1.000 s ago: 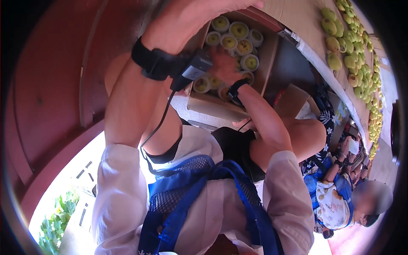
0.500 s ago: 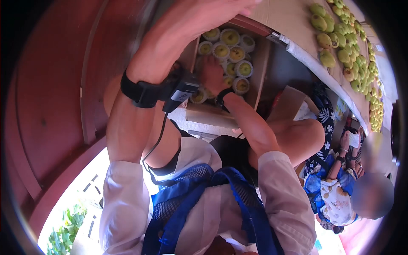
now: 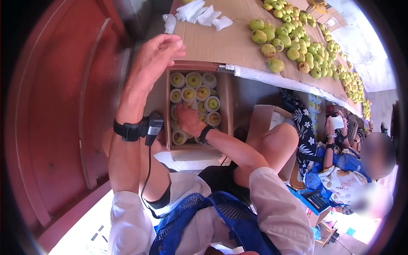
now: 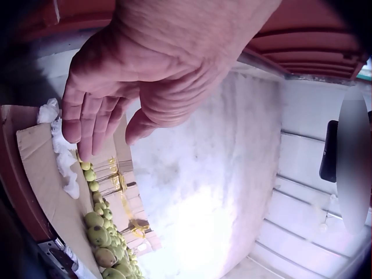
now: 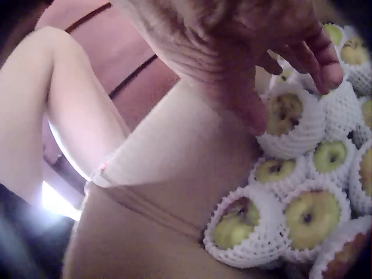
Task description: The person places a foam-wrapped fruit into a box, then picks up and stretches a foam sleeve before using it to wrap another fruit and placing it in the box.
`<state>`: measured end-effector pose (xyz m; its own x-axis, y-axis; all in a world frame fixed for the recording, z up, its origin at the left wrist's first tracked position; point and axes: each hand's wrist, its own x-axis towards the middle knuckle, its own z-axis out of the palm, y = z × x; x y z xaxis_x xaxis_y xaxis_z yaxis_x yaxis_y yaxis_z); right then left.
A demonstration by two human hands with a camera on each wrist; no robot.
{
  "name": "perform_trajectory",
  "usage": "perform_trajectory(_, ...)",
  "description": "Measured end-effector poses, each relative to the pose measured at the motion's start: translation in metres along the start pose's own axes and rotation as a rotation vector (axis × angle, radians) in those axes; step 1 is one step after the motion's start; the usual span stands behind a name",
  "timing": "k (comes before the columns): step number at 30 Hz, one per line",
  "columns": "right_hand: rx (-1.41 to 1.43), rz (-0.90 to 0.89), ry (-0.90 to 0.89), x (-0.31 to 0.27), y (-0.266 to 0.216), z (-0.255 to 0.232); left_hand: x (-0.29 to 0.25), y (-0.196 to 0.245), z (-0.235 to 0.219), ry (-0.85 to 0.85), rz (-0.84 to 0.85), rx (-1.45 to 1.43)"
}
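Cardbd box (image 3: 225,100), long axis fore-aft

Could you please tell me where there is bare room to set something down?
The cardboard tabletop looks bare between the white foam nets, the loose apples and its near edge. It is crowded inside the box, where netted apples sit packed around the right hand.

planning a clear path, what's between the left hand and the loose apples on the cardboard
The head view shows only bare cardboard between the left hand and the loose apples; the white foam nets lie just off that stretch.
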<state>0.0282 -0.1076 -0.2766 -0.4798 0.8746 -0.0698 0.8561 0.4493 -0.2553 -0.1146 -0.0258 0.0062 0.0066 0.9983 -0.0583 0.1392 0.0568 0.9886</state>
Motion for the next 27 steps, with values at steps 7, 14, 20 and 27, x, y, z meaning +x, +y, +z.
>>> perform_trajectory(7, 0.161, -0.039, 0.099, 0.004, -0.003, -0.099, 0.007, -0.001, 0.005, 0.209, 0.079, -0.182)
perform_trajectory(14, 0.313, -0.010, 0.565, 0.049, 0.032, -0.217, 0.011, 0.008, -0.002, 0.358, 0.097, -0.357)
perform_trajectory(20, 0.069, 0.198, 0.419, 0.124, 0.105, -0.259, 0.007, 0.009, -0.006, 0.356, 0.111, -0.365)
perform_trajectory(27, 0.008, 0.189, 0.260, 0.180, 0.149, -0.244, 0.007, 0.011, -0.006, 0.358, 0.104, -0.358)
